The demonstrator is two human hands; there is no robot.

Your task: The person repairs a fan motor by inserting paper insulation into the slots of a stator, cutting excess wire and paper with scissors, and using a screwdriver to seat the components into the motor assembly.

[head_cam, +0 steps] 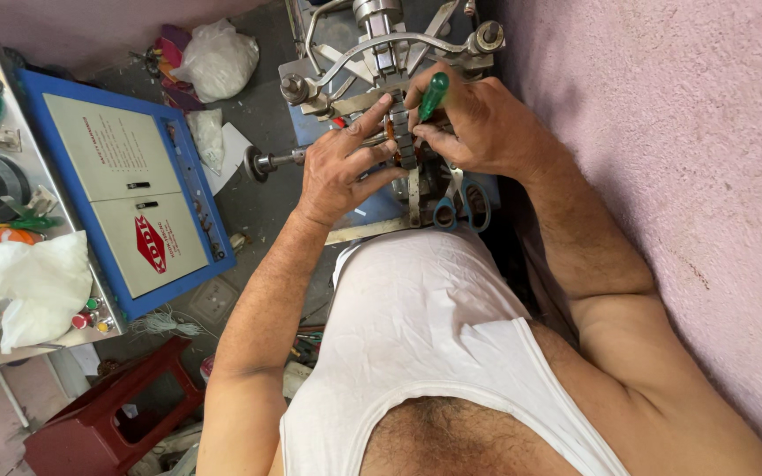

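My right hand [478, 123] grips a screwdriver with a green handle [434, 92], its tip pointing down into a small metal winding machine [381, 62]. My left hand [341, 163] rests on the same machine, fingers spread, index finger pressing on a ribbed metal part [406, 145] in the middle. A shaft with a round knob [262, 163] sticks out to the left of my left hand. The screwdriver's tip is hidden between my fingers.
Blue-handled scissors [460, 211] lie just below my right hand. A blue and grey machine cabinet [125, 194] stands to the left, with a white cloth [41, 282] on it. A red plastic stool [108, 414] sits at lower left. A pink wall [681, 132] runs along the right.
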